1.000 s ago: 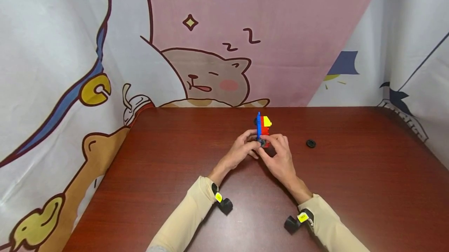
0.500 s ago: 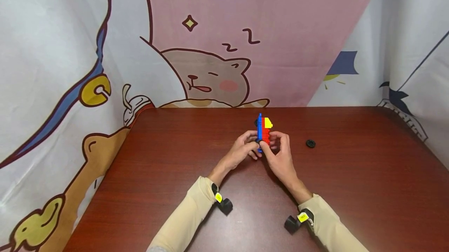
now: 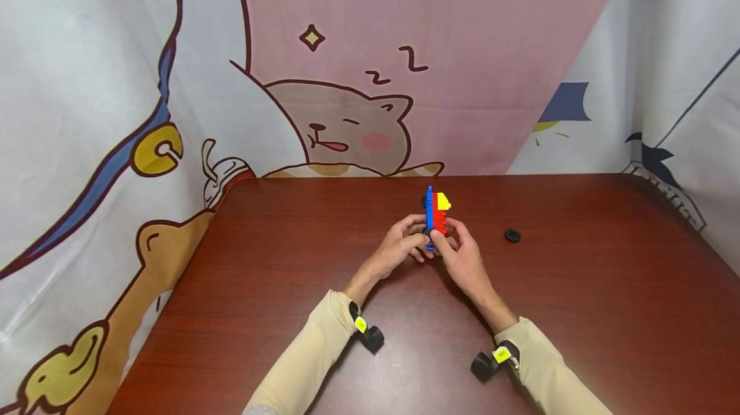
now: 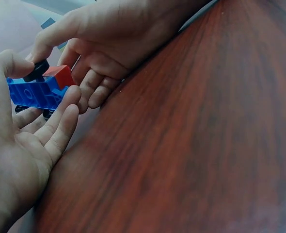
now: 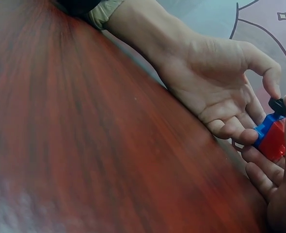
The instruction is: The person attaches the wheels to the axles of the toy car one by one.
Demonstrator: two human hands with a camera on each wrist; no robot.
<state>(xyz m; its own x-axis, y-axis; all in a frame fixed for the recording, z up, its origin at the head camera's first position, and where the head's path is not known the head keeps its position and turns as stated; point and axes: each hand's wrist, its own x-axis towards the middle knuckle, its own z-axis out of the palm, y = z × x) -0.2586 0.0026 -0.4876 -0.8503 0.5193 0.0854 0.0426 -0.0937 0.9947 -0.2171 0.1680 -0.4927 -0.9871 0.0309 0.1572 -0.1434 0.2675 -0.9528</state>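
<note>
A small toy car with a blue base, red bricks and a yellow brick is held upright on its end above the table, its blue side to the left. My left hand grips the lower part of the base, fingers behind and beneath it. From the other side, my right hand holds the red side, its thumb at the base's near end. In the left wrist view, both thumbs touch a black wheel at the blue base. Whether that wheel is fully seated cannot be seen.
A loose black wheel lies on the brown wooden table, right of the hands. Behind the table hangs a cloth printed with cartoon animals, which also runs along both sides.
The right fingers have shifted from the wheel to the car's red side, with the thumb staying near the wheel. The car has turned slightly, and its blue lower end now shows.
</note>
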